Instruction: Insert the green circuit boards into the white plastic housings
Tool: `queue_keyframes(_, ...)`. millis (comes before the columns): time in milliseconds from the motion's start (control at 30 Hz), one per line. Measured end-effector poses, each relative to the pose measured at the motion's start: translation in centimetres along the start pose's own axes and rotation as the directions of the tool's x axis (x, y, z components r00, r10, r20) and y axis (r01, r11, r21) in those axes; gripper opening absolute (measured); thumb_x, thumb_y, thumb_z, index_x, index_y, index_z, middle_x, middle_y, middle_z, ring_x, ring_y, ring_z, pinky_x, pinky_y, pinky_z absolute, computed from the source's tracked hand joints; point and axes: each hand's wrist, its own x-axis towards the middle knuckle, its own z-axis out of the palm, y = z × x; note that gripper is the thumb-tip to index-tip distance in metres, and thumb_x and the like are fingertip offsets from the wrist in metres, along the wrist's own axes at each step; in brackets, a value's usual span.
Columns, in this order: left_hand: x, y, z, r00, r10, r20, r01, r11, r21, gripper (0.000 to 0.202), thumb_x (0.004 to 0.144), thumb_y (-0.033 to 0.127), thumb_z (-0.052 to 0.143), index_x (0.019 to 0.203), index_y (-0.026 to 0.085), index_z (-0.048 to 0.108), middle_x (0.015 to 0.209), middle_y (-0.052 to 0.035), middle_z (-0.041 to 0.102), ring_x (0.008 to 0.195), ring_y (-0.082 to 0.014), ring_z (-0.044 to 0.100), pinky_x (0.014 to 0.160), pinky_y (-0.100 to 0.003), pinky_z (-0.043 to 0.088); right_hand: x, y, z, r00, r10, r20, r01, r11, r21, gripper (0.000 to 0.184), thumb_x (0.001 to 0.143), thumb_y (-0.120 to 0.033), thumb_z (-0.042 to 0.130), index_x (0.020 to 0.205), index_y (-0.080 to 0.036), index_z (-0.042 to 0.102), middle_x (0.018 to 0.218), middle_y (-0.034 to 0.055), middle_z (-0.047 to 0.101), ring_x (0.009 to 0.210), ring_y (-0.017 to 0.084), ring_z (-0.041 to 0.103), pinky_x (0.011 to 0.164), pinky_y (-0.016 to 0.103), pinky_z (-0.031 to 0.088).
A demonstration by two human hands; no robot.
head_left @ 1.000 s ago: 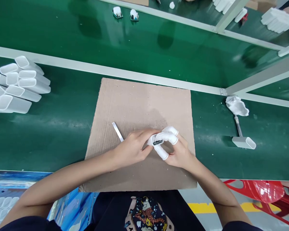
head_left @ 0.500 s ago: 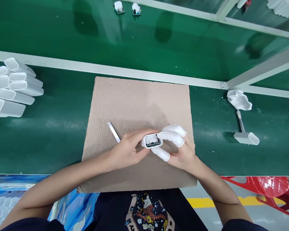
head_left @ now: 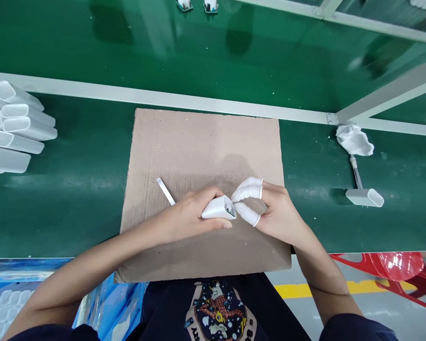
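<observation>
My left hand (head_left: pixel 191 215) is closed around a small white plastic shell (head_left: pixel 218 208), whose open end with dark parts inside points right. A thin white strip (head_left: pixel 165 191) sticks out from behind this hand, lying on the cardboard. My right hand (head_left: pixel 270 210) wears white finger cots, and its thumb and forefinger pinch at the shell's open end. Both hands rest over a brown cardboard sheet (head_left: pixel 199 147) on the green bench (head_left: pixel 74 189).
Several empty white shells (head_left: pixel 10 128) are stacked at the left. At the right lie a crumpled white wad (head_left: pixel 354 140), a thin tool (head_left: pixel 355 171) and one loose shell (head_left: pixel 364 197). A metal rail (head_left: pixel 92 90) runs behind the cardboard. A red chair (head_left: pixel 394 270) stands lower right.
My left hand has turned the shell so its open end faces right instead of toward me. My right fingers moved from over the shell to its open end.
</observation>
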Motion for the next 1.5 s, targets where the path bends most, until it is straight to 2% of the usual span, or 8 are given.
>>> queue_keyframes(100, -0.1, -0.3, 0.4, 0.999, -0.046, -0.024, 0.047, 0.998, 0.041, 0.034, 0.083, 0.047, 0.062, 0.099, 0.021, 0.046, 0.084, 0.0013, 0.06, 0.065, -0.0119, 0.055, 0.053, -0.021, 0.037, -0.1, 0.0, 0.1, 0.998, 0.058, 0.024, -0.057, 0.997, -0.042, 0.014, 0.081, -0.009, 0.057, 0.085, -0.02, 0.064, 0.082, 0.0006, 0.064, 0.078, 0.013, 0.063, 0.071, 0.026, 0.049)
queue_keyframes(200, -0.3, -0.6, 0.6, 0.999, -0.033, -0.026, 0.035, 0.996, 0.078, 0.034, 0.085, 0.046, 0.059, 0.1, 0.021, 0.043, 0.087, 0.0, 0.059, 0.065, -0.0122, 0.055, 0.053, -0.022, 0.039, -0.2, 0.2, 0.4, 0.994, 0.097, 0.045, -0.093, 0.992, -0.085, 0.015, 0.081, -0.008, 0.054, 0.087, -0.019, 0.063, 0.085, 0.0019, 0.065, 0.079, 0.014, 0.062, 0.072, 0.027, 0.048)
queue_keyframes(433, 0.0, -0.7, 0.4, 0.999, -0.011, 0.046, 0.005, 0.993, 0.115, 0.029, 0.088, 0.045, 0.055, 0.097, 0.021, 0.042, 0.084, 0.0009, 0.057, 0.064, -0.0115, 0.054, 0.053, -0.022, 0.039, -0.7, 0.6, 1.2, 0.994, 0.073, 0.078, -0.058, 0.982, -0.177, 0.014, 0.081, -0.008, 0.051, 0.085, -0.016, 0.063, 0.087, 0.0059, 0.063, 0.075, 0.015, 0.06, 0.069, 0.028, 0.047)
queue_keyframes(767, 0.1, -0.6, -0.1, 0.986, -0.041, 0.161, 0.036, 0.999, 0.039, 0.03, 0.086, 0.044, 0.058, 0.093, 0.02, 0.041, 0.076, 0.0032, 0.051, 0.059, -0.0087, 0.046, 0.049, -0.019, 0.035, -0.7, 0.0, 0.9, 0.998, 0.013, 0.064, -0.003, 0.987, -0.16, 0.012, 0.082, -0.01, 0.052, 0.084, -0.017, 0.062, 0.082, 0.0037, 0.062, 0.075, 0.015, 0.059, 0.066, 0.026, 0.046)
queue_keyframes(933, 0.4, -0.3, -0.1, 0.986, -0.019, 0.163, 0.021, 1.0, -0.007, 0.031, 0.085, 0.043, 0.059, 0.091, 0.02, 0.039, 0.073, 0.0042, 0.05, 0.057, -0.0085, 0.045, 0.049, -0.019, 0.034, -1.0, 0.2, 1.0, 0.997, 0.035, 0.072, -0.023, 0.988, -0.153, 0.012, 0.083, -0.011, 0.053, 0.083, -0.016, 0.064, 0.083, 0.0051, 0.062, 0.076, 0.016, 0.06, 0.067, 0.027, 0.047)
queue_keyframes(1133, 0.3, -0.4, -0.2, 0.977, -0.071, 0.203, 0.064, 0.997, 0.042, 0.03, 0.086, 0.044, 0.057, 0.093, 0.02, 0.04, 0.074, 0.0035, 0.051, 0.058, -0.0095, 0.047, 0.049, -0.02, 0.035, -1.0, 0.4, 1.0, 0.991, 0.061, 0.118, -0.041, 0.985, -0.167, 0.011, 0.084, -0.011, 0.054, 0.085, -0.014, 0.064, 0.084, 0.0063, 0.063, 0.076, 0.016, 0.06, 0.068, 0.028, 0.047)
queue_keyframes(1500, 0.3, -0.2, -0.4, 0.981, -0.038, 0.192, 0.031, 0.999, 0.043, 0.03, 0.085, 0.043, 0.059, 0.09, 0.021, 0.04, 0.074, 0.0035, 0.051, 0.056, -0.0087, 0.045, 0.047, -0.019, 0.034, -0.8, 0.4, 0.8, 0.99, 0.004, 0.143, 0.006, 0.997, -0.071, 0.01, 0.085, -0.008, 0.053, 0.081, -0.015, 0.058, 0.082, 0.0027, 0.058, 0.071, 0.012, 0.053, 0.065, 0.025, 0.042)
